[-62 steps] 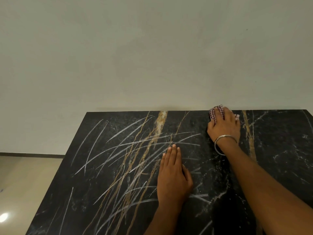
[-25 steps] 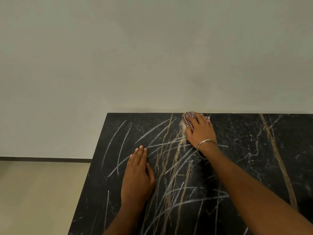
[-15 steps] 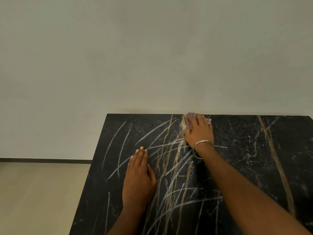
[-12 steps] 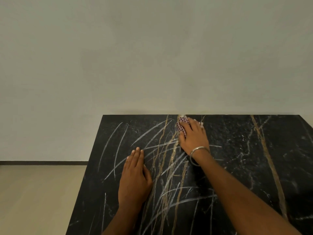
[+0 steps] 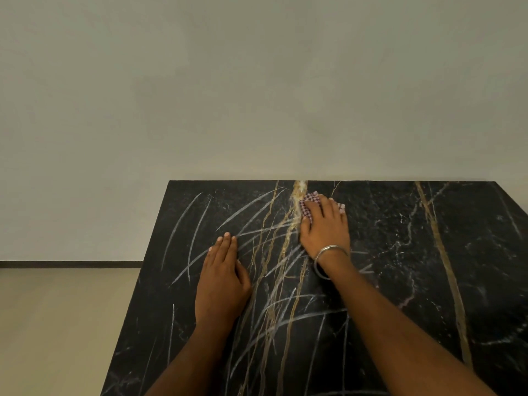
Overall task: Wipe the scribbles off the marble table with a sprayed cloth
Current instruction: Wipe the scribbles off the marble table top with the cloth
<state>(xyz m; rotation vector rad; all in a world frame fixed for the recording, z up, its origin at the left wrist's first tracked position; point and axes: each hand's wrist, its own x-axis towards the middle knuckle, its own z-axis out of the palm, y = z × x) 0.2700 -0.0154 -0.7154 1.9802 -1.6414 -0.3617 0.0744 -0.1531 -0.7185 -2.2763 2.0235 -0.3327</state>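
A black marble table (image 5: 400, 252) with gold veins carries several white chalk scribbles (image 5: 197, 224), mostly on its left and middle parts. My right hand (image 5: 324, 224), with a metal bangle on the wrist, presses a small red-and-white checked cloth (image 5: 308, 205) flat against the table near the far edge, beside a thick gold vein. Straight fingers cover most of the cloth. My left hand (image 5: 223, 278) lies flat on the table, palm down, fingers together, to the left of and nearer than the right hand.
A plain pale wall (image 5: 257, 95) stands right behind the table's far edge. Beige floor (image 5: 57, 324) with a dark skirting strip (image 5: 68, 264) lies to the left of the table's left edge.
My right hand slid the cloth leftward along the far edge, from the right part to the thick gold vein, with small shifts since. The left hand has stayed flat on the table.
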